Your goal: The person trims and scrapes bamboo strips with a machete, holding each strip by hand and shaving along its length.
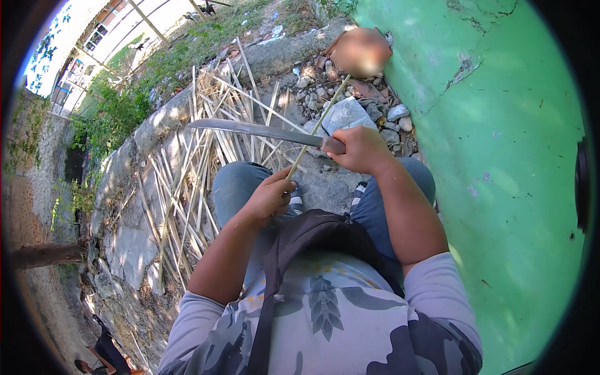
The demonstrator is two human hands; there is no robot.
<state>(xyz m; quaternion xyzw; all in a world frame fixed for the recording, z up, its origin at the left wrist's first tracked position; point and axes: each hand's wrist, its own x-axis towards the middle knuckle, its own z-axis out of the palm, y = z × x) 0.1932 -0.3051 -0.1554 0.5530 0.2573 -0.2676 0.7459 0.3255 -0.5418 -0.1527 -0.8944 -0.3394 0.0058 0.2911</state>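
Note:
My right hand [360, 150] is closed around the handle of a machete [256, 129]. Its long grey blade points left and lies across a thin pale stick [324, 117], apparently a split bamboo strip. The lower end of that strip is gripped in my left hand [270, 197], fingers wrapped round it. From there it slants up and away to the right, its far end near a pile of rubble. Blade and strip cross close to the handle; whether the edge touches the strip I cannot tell. Many similar pale strips [181, 209] lie heaped to my left.
A green wall [500, 162] rises close on my right. Ahead are broken stones [398, 112], a flat grey slab [347, 117] and a blurred round patch. A stone ledge [128, 244] runs along the left, with green plants [112, 119] beyond. Another person [106, 353] is at the lower left.

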